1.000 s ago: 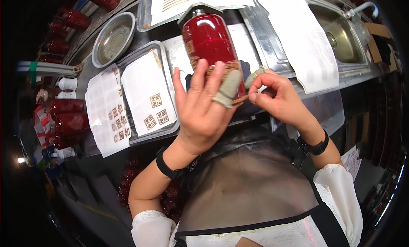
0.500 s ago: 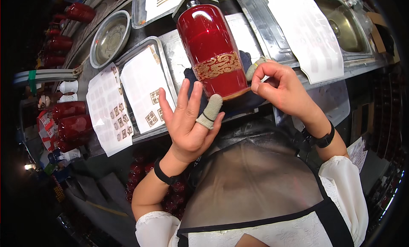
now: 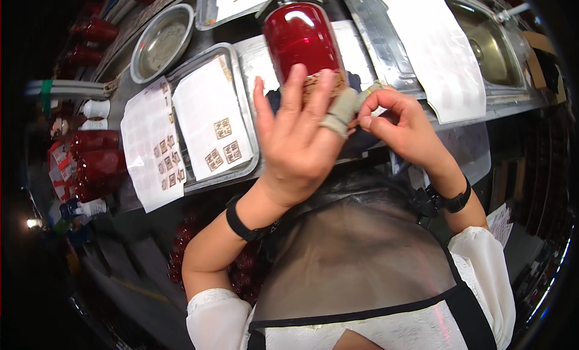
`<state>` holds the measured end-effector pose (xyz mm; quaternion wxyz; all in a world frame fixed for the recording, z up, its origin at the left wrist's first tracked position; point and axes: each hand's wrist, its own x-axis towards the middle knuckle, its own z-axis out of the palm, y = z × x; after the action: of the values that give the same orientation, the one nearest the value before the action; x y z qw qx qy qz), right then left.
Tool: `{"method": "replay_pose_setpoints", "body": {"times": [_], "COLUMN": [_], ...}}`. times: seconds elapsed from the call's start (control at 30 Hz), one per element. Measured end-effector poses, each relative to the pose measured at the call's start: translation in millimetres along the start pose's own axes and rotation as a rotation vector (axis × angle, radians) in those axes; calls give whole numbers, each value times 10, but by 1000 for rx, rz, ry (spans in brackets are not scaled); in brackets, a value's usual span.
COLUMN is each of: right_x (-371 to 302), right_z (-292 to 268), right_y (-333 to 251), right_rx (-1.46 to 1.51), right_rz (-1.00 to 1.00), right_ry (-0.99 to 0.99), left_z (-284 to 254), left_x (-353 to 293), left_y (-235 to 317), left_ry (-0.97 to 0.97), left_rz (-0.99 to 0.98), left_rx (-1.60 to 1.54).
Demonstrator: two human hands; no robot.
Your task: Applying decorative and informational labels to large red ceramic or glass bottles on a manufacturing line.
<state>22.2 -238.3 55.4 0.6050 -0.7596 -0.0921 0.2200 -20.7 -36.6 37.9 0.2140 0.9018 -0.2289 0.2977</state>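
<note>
A glossy dark red bottle (image 3: 301,39) lies on its side with its neck pointing away from me, on a dark cloth (image 3: 272,100). A gold patterned band (image 3: 339,79) runs round its lower part, now mostly covered. Over that part my left hand (image 3: 298,148) is spread, palm down, with a grey-green cloth finger cot (image 3: 340,113) on its index finger. Whether it presses on the glass I cannot tell. Beside the bottle's base my right hand (image 3: 401,124) holds thumb and finger pinched together, another cloth cot on one finger. What the pinch holds is too small to make out.
Left of the bottle, a metal tray (image 3: 248,148) bears a white sheet of gold emblems (image 3: 205,120); another such sheet (image 3: 142,145) lies beside it. Behind them stands a metal bowl (image 3: 163,45). A white sheet (image 3: 443,66) and a sink (image 3: 482,45) are at right. Red bottles (image 3: 99,172) stand far left.
My left hand has moved right and away from me, from beside the bottle's base to over its gold band. My right hand has stayed nearly in place, still pinched.
</note>
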Motion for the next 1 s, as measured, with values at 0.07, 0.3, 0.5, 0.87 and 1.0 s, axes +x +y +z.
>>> {"method": "replay_pose_setpoints", "body": {"times": [0.07, 0.3, 0.5, 0.87, 1.0], "right_x": [-20, -56, -152, -62, -34], "right_z": [15, -51, -18, 0, 21], "right_y": [-55, -64, -211, -29, 32], "right_rx": [-51, 6, -3, 27, 42], "right_rz": [19, 35, 12, 17, -19], "right_ry": [-62, -55, -8, 25, 41], "left_z": [-73, -278, -286, -234, -204], "left_x": [-104, -330, -568, -337, -212], "left_y": [-61, -104, -100, -30, 15], "left_ry": [-15, -67, -118, -110, -78], "left_rz": [-57, -92, -74, -12, 11], "left_rx": [-61, -157, -96, -57, 2]}}
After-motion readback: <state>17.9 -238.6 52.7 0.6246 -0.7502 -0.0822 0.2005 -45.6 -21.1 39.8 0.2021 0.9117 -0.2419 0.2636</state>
